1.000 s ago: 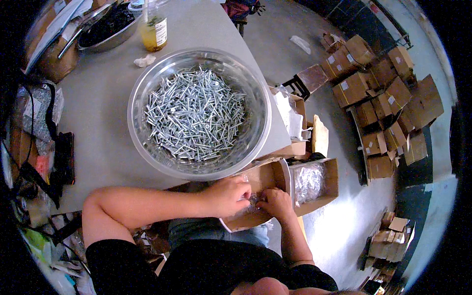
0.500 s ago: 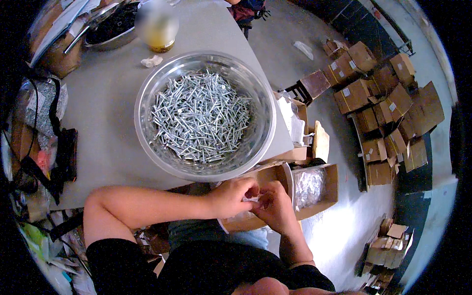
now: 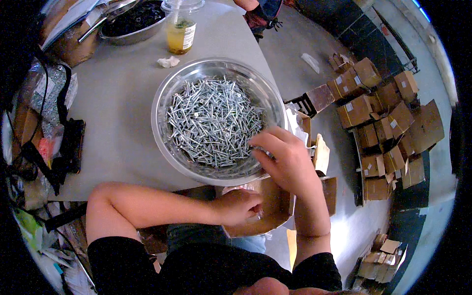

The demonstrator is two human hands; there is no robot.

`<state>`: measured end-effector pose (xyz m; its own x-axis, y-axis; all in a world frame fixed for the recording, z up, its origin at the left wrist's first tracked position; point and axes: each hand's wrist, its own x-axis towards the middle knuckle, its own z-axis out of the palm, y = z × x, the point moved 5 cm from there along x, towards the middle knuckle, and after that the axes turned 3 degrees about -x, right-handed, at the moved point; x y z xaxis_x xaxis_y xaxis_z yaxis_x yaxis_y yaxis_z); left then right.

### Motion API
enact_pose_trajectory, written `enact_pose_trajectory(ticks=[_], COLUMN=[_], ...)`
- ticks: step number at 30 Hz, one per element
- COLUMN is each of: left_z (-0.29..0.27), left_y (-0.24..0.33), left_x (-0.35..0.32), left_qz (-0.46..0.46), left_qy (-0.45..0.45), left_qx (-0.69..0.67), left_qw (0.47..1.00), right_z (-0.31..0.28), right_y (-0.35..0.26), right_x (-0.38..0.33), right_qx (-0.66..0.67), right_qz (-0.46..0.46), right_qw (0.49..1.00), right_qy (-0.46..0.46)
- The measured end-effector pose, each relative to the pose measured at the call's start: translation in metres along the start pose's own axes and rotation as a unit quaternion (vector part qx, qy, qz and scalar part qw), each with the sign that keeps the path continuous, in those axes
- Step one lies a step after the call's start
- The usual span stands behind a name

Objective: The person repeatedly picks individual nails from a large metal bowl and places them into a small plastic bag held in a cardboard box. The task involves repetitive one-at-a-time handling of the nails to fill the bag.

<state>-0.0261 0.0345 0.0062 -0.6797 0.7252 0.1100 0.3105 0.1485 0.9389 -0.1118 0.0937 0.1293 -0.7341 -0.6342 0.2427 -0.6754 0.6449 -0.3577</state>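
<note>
A large shiny metal bowl (image 3: 164, 150) stands at the table's near edge, heaped with silver screws (image 3: 214, 120). My right hand (image 3: 287, 160) reaches over the bowl's right rim, fingers curled at the edge of the heap; a grey glint shows between them, but what they hold is unclear. Below the bowl's near rim, my left hand (image 3: 238, 206) is closed, with a bit of clear plastic showing at its fingers. It hovers over an open cardboard box (image 3: 278, 196), where more clear plastic lies behind the hand.
Beyond the bowl stand a plastic cup (image 3: 180, 37) of yellow drink, crumpled tissue (image 3: 168, 62) and a metal basin (image 3: 132, 37). Bagged screws (image 3: 51, 93) lie at left. Cardboard boxes (image 3: 376, 105) are stacked on the floor at right. Another person's hand (image 3: 247, 4) shows at the top.
My right hand has left my left hand and gone up and right to the bowl's screws. My left hand stays low over the box. The whole view has shifted slightly.
</note>
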Motion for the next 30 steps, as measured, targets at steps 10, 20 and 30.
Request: enact_pose_trajectory(ticks=[10, 20, 30], left_z=[-0.001, -0.002, -0.002], left_y=[0.004, -0.006, -0.008], left_x=[0.000, 0.006, 0.010], left_qz=[-0.001, 0.029, -0.006], left_qy=[-0.072, -0.021, -0.023], left_qx=[0.036, -0.057, -0.059], left_qw=[0.997, 0.998, 0.998], right_z=[0.043, 0.039, 0.008], right_y=[-0.006, 0.004, 0.019], right_x=[0.053, 0.050, 0.024], right_qx=[-0.045, -0.010, 0.154], right_qz=[-0.034, -0.024, 0.092], right_qw=[0.989, 0.999, 0.984], right_qy=[-0.134, -0.040, 0.015])
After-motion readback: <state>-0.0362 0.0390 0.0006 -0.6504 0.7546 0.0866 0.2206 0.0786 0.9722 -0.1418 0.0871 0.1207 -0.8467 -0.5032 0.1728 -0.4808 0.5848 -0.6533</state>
